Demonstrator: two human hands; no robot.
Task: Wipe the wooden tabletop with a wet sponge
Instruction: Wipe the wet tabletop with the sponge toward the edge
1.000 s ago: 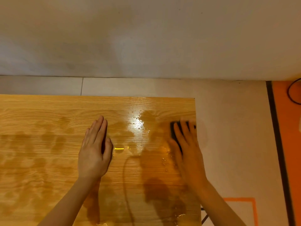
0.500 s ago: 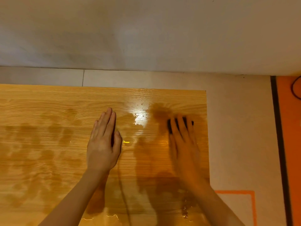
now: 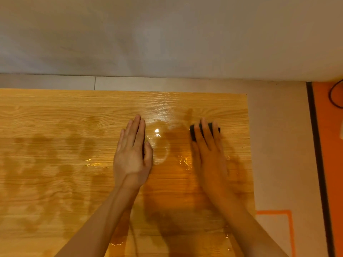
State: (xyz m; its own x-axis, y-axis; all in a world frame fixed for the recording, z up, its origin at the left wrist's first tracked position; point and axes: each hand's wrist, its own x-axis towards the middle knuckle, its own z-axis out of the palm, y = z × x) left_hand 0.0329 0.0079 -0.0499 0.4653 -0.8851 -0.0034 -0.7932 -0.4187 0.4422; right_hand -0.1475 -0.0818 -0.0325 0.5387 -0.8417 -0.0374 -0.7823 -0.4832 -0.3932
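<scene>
The right hand [image 3: 209, 156] presses a dark sponge [image 3: 204, 129] flat against the wooden tabletop [image 3: 55, 164] near its far right corner, fingers straight and laid over the sponge. The left hand [image 3: 132, 154] rests palm down beside it toward the middle, fingers straight and together, holding nothing. Wet patches and glints of water [image 3: 157, 134] lie between the 2 hands.

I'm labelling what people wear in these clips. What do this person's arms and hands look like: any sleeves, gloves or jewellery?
Both forearms are bare as far as the frame shows: no sleeves in view. The left hand and the right hand wear no gloves, and no rings, watch or bracelets show on the fingers or wrists. The right hand is slightly blurred, so small details there cannot be told.
</scene>
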